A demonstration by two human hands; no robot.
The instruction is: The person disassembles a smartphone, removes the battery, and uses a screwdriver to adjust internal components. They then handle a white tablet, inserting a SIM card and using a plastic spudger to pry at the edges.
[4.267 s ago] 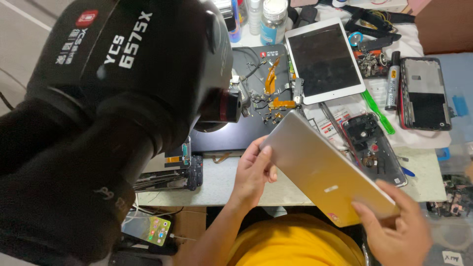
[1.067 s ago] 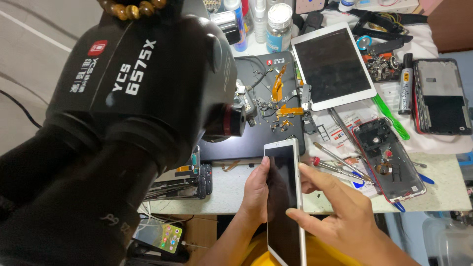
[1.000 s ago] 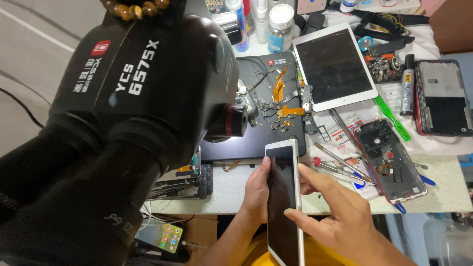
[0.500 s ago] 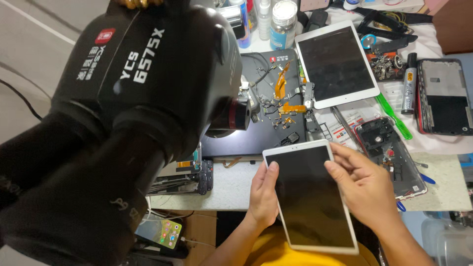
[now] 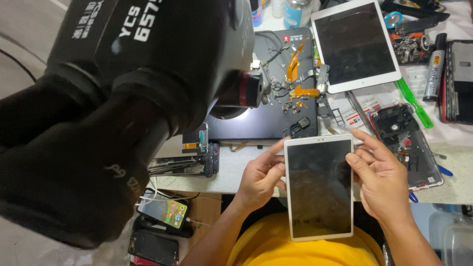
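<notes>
**Two hands hold a white tablet over the desk's near edge**

A white-framed tablet with a dark glass screen (image 5: 320, 186) is held screen-up just past the near edge of the desk (image 5: 226, 177), above the person's yellow shirt (image 5: 295, 251). The left hand (image 5: 260, 178) grips its left long edge, thumb on the bezel and fingers curled underneath. The right hand (image 5: 382, 180) steadies the right long edge near the top corner, its fingers loosely spread against the frame.

The tablet looks thin, stiff and fairly light; its glass face is probably slippery and easy to crack, so the long edges seem the safest places to hold it, away from the screen.

Two white tablets are in view: the held one and a second white tablet with a dark screen (image 5: 355, 44) lying toward the desk's far edge. Between them lie one dark work mat (image 5: 276, 123) with orange flex cables (image 5: 295, 64), one opened phone chassis (image 5: 406, 145) and one green plastic tool (image 5: 414, 104). A large black microscope housing (image 5: 123, 98) fills the left side.
</notes>
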